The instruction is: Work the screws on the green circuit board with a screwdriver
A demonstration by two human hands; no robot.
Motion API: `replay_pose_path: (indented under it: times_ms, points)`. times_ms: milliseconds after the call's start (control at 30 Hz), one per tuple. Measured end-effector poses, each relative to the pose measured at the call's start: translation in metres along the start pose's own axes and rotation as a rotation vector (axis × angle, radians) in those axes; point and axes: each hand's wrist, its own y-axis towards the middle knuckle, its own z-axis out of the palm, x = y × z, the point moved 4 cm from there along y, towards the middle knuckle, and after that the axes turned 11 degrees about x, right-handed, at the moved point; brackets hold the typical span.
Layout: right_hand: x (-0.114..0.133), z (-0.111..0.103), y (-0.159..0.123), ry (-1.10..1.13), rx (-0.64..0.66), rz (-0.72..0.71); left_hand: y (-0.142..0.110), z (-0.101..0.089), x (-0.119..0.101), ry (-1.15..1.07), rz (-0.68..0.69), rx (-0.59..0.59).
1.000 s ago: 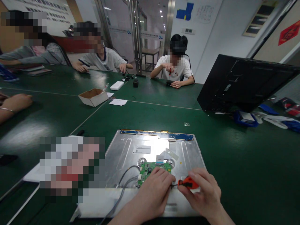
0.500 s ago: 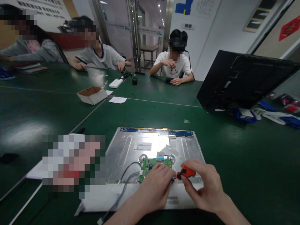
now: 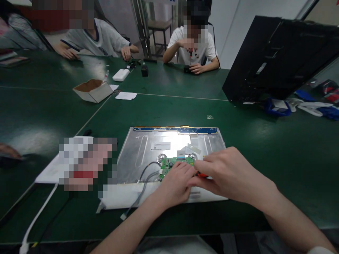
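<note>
A metal-backed display panel (image 3: 131, 152) lies face down on the green table (image 3: 169, 107), with white sheeting along its near edge. On it sits a green circuit board (image 3: 166, 163) with grey cables (image 3: 144, 192) running off to the left. My left hand (image 3: 177, 180) rests over the board's right part, fingers curled together; what they pinch is hidden. Gripped in my right hand (image 3: 227, 173) is an orange and black screwdriver (image 3: 202, 174), held nearly level against my left fingertips. Its tip is out of sight.
A black monitor housing (image 3: 272, 60) stands tilted at the right, with gloves (image 3: 312, 107) beside it. An open box (image 3: 92, 93), a paper slip (image 3: 126, 95) and a white device (image 3: 121, 74) lie farther back. Co-workers sit across the table; one person's hand (image 3: 9, 151) shows at left.
My right hand has turned and closed further around the screwdriver, covering most of its handle. My left hand stays by the board. The camera view has tilted down, and a hand has appeared at far left.
</note>
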Motion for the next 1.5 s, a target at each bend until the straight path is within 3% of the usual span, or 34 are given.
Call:
replay_pose_path:
  times_ms: [467, 667, 900, 1200, 1500]
  points:
    - [-0.014, -0.006, -0.003, 0.028, 0.051, 0.033, 0.001, -0.004, -0.004, 0.009, -0.005, 0.052]
    - [-0.011, -0.003, 0.001, -0.022, 0.05, 0.042, 0.0, -0.006, -0.004, 0.036, 0.005, -0.004]
    - [-0.012, -0.007, -0.004, 0.032, 0.051, -0.009, 0.001, -0.007, -0.004, 0.011, -0.004, 0.03]
    - [-0.014, -0.006, 0.001, -0.028, 0.118, 0.066, 0.001, -0.008, -0.005, 0.045, 0.013, -0.019]
    - [-0.011, -0.009, -0.002, 0.067, 0.109, -0.017, 0.0, -0.006, -0.004, 0.049, 0.002, -0.004]
